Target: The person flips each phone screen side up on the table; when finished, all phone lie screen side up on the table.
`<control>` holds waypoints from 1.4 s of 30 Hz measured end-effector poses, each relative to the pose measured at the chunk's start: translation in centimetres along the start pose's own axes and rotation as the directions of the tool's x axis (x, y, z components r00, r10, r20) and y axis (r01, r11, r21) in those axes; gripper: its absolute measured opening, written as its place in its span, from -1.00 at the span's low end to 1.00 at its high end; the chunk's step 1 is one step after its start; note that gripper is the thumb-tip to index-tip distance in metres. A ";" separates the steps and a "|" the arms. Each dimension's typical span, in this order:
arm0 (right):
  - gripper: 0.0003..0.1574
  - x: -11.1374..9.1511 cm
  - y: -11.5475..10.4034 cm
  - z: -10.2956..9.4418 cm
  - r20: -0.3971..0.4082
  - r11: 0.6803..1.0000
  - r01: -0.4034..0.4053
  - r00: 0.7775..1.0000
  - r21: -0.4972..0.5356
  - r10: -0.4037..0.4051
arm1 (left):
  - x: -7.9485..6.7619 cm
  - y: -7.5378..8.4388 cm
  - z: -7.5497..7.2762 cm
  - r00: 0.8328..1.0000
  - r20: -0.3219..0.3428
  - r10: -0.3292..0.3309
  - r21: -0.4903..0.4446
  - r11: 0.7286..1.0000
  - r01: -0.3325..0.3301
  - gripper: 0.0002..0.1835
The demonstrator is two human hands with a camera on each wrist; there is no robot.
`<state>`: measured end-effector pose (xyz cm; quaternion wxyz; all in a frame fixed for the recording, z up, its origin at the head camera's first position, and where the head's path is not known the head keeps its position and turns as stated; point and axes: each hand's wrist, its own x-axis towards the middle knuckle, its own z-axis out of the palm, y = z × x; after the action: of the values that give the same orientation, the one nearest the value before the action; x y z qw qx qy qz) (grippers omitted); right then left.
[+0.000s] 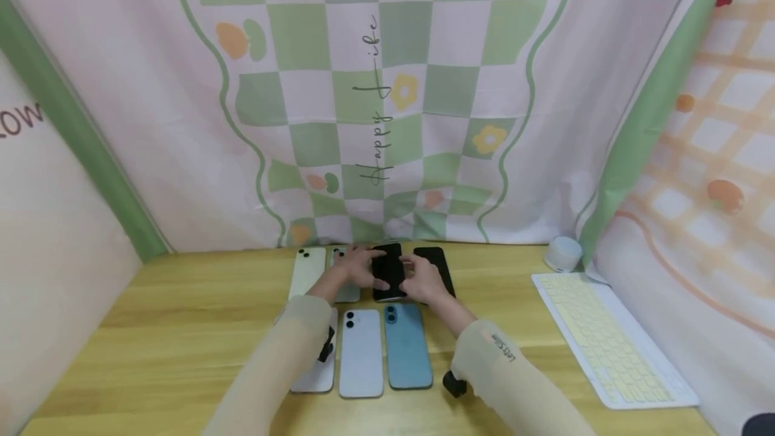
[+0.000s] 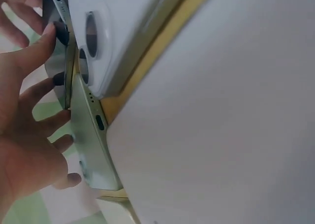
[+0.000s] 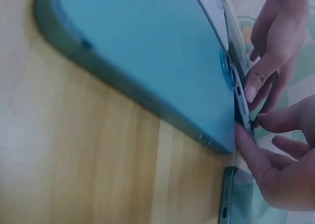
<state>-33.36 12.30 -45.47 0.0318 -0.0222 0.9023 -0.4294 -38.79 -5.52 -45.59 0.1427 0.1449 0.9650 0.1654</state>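
A phone with a black screen facing up lies in the back row on the table. My left hand holds its left side, thumb over the near part of the screen. At the opposite edge, my right hand pinches the phone with thumb and fingers. The right wrist view shows its pale bottom end between both hands. Left of it, a light green phone lies partly under my left hand. To the right, another dark phone is partly covered by my right hand.
A pale yellow phone ends the back row at left. In front lie a teal phone, a white phone and a pale phone partly under my left sleeve. A keyboard and small white cylinder stand at right; a curtain hangs behind.
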 end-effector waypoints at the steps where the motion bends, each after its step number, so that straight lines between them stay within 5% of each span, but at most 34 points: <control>1: -0.19 0.0 -0.1 0.0 0.001 1.000 -0.003 1.000 -0.021 0.003 | -0.1 0.0 0.0 1.000 -0.007 0.003 0.004 1.000 -0.003 -0.10; 13: -0.06 0.2 -1.1 0.0 0.013 0.990 -0.052 0.998 -0.131 0.054 | -0.6 0.3 0.3 0.998 -0.063 -0.003 0.003 1.000 0.003 -0.15; 27: -0.09 0.3 -1.5 -0.2 0.036 0.985 -0.049 0.998 -0.168 0.056 | 0.3 0.4 0.5 0.999 -0.022 -0.029 0.025 0.999 0.029 -0.13; 35: -0.18 0.9 -2.6 0.9 0.051 0.978 0.069 0.997 -0.196 -0.060 | -0.4 -1.5 -0.5 0.996 -0.083 0.016 -0.007 1.000 -0.016 -0.12; 42: -0.21 0.5 -4.2 2.7 0.164 0.970 0.210 0.968 -0.119 -0.190 | -1.0 -4.2 -1.6 0.994 -0.103 -0.035 0.004 0.999 0.036 -0.16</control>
<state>-33.55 7.58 -43.90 0.0551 -0.1478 0.9175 -0.3651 -39.35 -10.06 -45.47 0.0952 0.1193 0.9740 0.1673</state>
